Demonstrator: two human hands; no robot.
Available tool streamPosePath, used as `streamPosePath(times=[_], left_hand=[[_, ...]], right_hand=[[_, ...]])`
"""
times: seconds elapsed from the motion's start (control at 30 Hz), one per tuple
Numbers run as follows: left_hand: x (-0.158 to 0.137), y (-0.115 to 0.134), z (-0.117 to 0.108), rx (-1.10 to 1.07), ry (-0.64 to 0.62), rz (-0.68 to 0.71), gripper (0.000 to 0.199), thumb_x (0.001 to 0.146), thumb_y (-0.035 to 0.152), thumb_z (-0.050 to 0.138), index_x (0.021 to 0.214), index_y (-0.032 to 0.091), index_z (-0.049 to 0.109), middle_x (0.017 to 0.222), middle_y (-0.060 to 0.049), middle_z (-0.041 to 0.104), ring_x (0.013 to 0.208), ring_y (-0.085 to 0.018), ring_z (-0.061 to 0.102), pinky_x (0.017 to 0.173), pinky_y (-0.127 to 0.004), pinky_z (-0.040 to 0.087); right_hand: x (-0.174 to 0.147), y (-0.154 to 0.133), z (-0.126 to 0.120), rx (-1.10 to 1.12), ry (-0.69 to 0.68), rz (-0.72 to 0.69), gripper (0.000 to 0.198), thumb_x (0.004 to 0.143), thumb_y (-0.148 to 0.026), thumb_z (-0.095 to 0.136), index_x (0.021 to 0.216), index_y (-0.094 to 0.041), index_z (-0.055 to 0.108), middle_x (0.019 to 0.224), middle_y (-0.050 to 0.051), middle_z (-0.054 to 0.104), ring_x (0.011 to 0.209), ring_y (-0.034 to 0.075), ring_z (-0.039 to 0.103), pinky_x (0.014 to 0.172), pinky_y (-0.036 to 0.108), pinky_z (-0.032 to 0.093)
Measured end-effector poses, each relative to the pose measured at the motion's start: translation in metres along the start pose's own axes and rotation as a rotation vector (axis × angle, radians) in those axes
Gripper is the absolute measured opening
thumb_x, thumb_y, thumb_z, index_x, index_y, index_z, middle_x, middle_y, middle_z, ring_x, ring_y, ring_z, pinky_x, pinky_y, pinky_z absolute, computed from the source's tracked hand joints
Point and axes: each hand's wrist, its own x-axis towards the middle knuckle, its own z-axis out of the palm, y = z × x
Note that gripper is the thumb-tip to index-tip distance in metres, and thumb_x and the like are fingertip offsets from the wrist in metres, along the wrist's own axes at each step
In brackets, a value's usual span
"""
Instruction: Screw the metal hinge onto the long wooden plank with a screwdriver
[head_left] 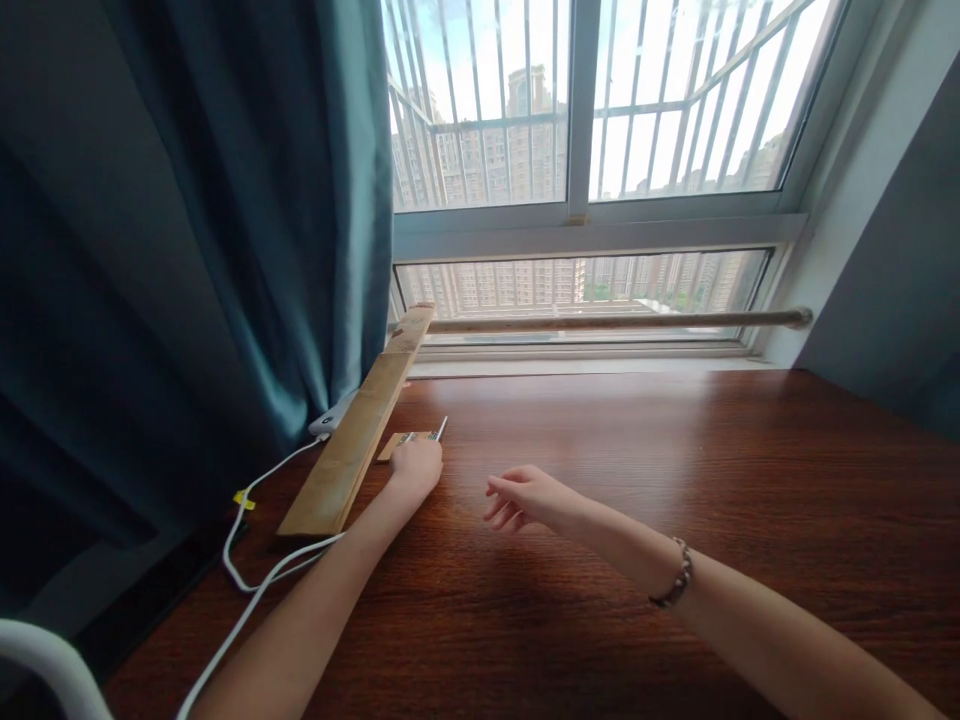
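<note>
Nothing I can actually read here, tbh. The yellow tag (250, 503) by the white cable (226, 553) is too small to make out, same for the white power strip's (326, 420) dark mark.

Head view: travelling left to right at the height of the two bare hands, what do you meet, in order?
Dark blue fabric curtain, long flat brown wooden plank, bare left hand, bare right hand.

Glossy wood-grain tabletop (637, 450), matt wooden plank (358, 430), sheeny cloth curtain (322, 200), smooth plastic cable (259, 592), matt cardboard-like piece (388, 448)
</note>
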Motion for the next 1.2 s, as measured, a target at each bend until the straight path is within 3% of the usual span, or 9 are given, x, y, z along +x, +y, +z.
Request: streamPosePath(times=[0.13,0.27,0.37,0.5,0.6,0.77,0.93,1.03,1.2], left_hand=[[-0.001,0.016,-0.010,0.125,0.048,0.038,0.026,0.079,0.026,0.043,0.065,0.010,0.057,0.063,-0.007,0.058,0.073,-0.020,0.058,0.067,-0.027,0.038],[-0.011,0.044,-0.018,-0.268,-0.137,0.186,0.040,0.081,0.043,0.038,0.063,0.014,0.059,0.062,-0.006,0.061,0.061,-0.017,0.056,0.057,-0.024,0.036],[-0.027,0.064,-0.017,-0.525,-0.164,0.261,0.042,0.081,0.045,0.037,0.064,0.014,0.060,0.065,-0.005,0.064,0.061,-0.016,0.056,0.055,-0.023,0.036],[-0.051,0.085,-0.016,-0.703,-0.238,0.355,0.044,0.084,0.047,0.035,0.086,0.014,0.064,0.070,-0.003,0.065,0.057,-0.014,0.056,0.058,-0.024,0.040],[-0.063,0.094,-0.014,-0.679,-0.294,0.423,0.045,0.082,0.049,0.039,0.101,0.016,0.063,0.081,-0.004,0.067,0.061,-0.015,0.057,0.062,-0.025,0.042],[-0.066,0.095,0.002,-0.491,-0.278,0.497,0.038,0.082,0.045,0.044,0.092,0.017,0.067,0.080,-0.005,0.067,0.069,-0.016,0.057,0.067,-0.025,0.041],[-0.066,0.094,0.019,-0.390,-0.241,0.544,0.034,0.086,0.037,0.038,0.088,0.019,0.066,0.078,-0.003,0.066,0.072,-0.016,0.057,0.068,-0.024,0.041],[-0.070,0.095,0.027,-0.302,-0.159,0.589,0.035,0.089,0.033,0.032,0.085,0.019,0.064,0.079,-0.004,0.064,0.072,-0.015,0.057,0.069,-0.024,0.041],[-0.074,0.095,0.037,-0.201,-0.076,0.682,0.037,0.091,0.029,0.027,0.079,0.019,0.060,0.075,-0.004,0.060,0.068,-0.013,0.056,0.066,-0.023,0.041]], right_hand=[[0.022,-0.001,0.004,0.111,0.134,-0.048,0.031,0.086,-0.039,0.049,0.069,-0.013,0.050,0.061,0.002,0.056,0.049,0.008,0.052,0.051,0.021,0.045],[0.028,-0.005,0.001,0.138,0.205,-0.155,0.036,0.083,-0.048,0.049,0.071,-0.014,0.050,0.066,0.000,0.054,0.053,0.008,0.051,0.056,0.022,0.044],[0.022,-0.005,-0.002,0.073,0.280,-0.289,0.038,0.080,-0.052,0.045,0.071,-0.015,0.049,0.064,0.000,0.051,0.056,0.009,0.049,0.055,0.022,0.042],[0.004,0.000,-0.021,-0.064,0.433,-0.378,0.035,0.075,-0.051,0.047,0.068,-0.017,0.046,0.062,-0.002,0.047,0.058,0.010,0.045,0.055,0.021,0.037],[-0.015,0.003,-0.060,-0.224,0.547,-0.363,0.036,0.073,-0.052,0.047,0.064,-0.017,0.048,0.060,-0.002,0.046,0.056,0.010,0.043,0.054,0.022,0.035],[-0.061,0.006,-0.165,-0.551,0.810,-0.203,0.037,0.069,-0.052,0.053,0.057,-0.017,0.051,0.052,-0.002,0.046,0.054,0.014,0.046,0.052,0.025,0.033],[-0.110,0.020,-0.262,-0.835,1.116,0.072,0.027,0.068,-0.041,0.060,0.071,-0.014,0.067,0.070,0.011,0.062,0.081,0.030,0.058,0.069,0.035,0.040],[-0.127,0.035,-0.297,-0.906,1.233,0.242,0.037,0.069,-0.041,0.059,0.086,-0.010,0.070,0.086,0.020,0.065,0.091,0.039,0.058,0.074,0.044,0.042],[-0.136,0.052,-0.326,-0.954,1.272,0.370,0.045,0.071,-0.045,0.057,0.093,-0.008,0.070,0.092,0.024,0.065,0.092,0.039,0.060,0.074,0.047,0.046]])
